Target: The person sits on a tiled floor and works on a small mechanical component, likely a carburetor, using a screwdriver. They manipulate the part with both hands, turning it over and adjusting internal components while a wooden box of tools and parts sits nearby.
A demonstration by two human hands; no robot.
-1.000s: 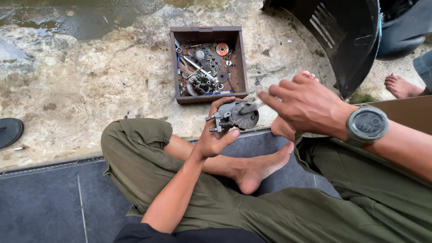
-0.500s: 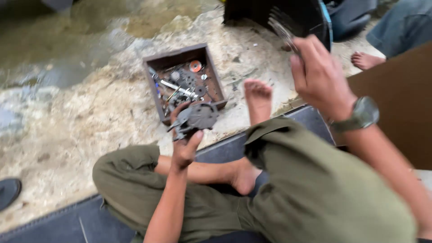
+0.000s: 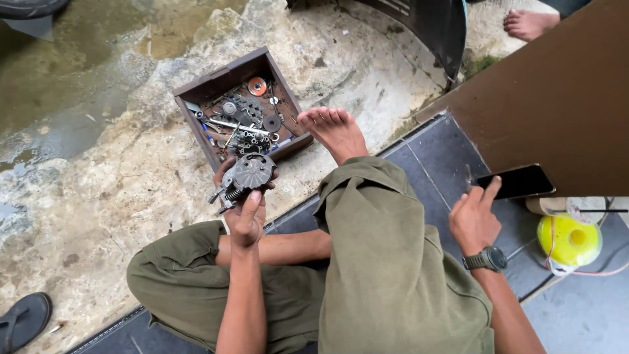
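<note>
While the left hand grips the metal part just above the box, the right hand, holding nothing, one finger touching the phone, should tap lightly, and the part wants steady support.

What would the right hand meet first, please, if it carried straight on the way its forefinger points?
The right hand points up and to the right, so it would probably meet the black phone first; its fingertip looks almost on the phone's near edge already.
</note>
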